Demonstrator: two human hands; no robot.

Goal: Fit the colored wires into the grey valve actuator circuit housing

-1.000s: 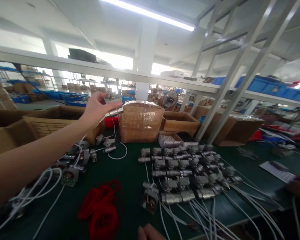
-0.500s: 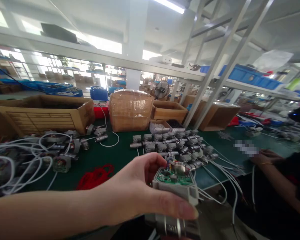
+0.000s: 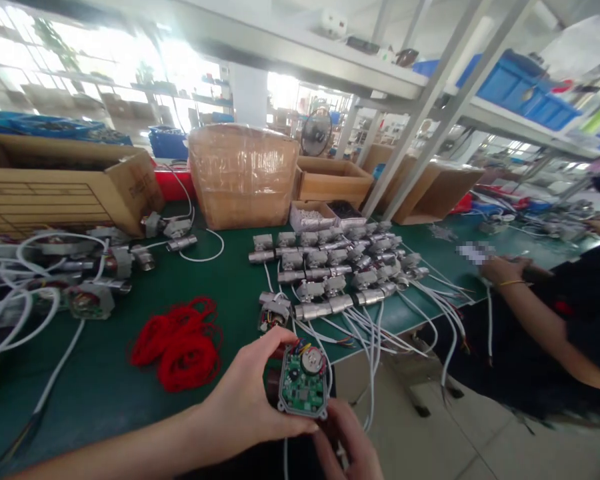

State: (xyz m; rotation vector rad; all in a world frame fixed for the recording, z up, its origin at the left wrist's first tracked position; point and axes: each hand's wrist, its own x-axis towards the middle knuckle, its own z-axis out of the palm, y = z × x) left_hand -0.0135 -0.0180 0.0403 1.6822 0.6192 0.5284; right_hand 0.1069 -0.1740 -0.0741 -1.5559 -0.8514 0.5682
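Both hands grip one open valve unit [image 3: 303,387] just off the green counter [image 3: 230,293], left hand [image 3: 245,400] around it, right hand [image 3: 350,447] beneath, seemingly inspecting its board.

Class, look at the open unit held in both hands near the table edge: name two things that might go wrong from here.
1. The left hand and right hand hold the open unit beyond the table's edge; a slip might drop it to the floor.
2. Its green circuit board is bare, so fingers may touch or damage components.
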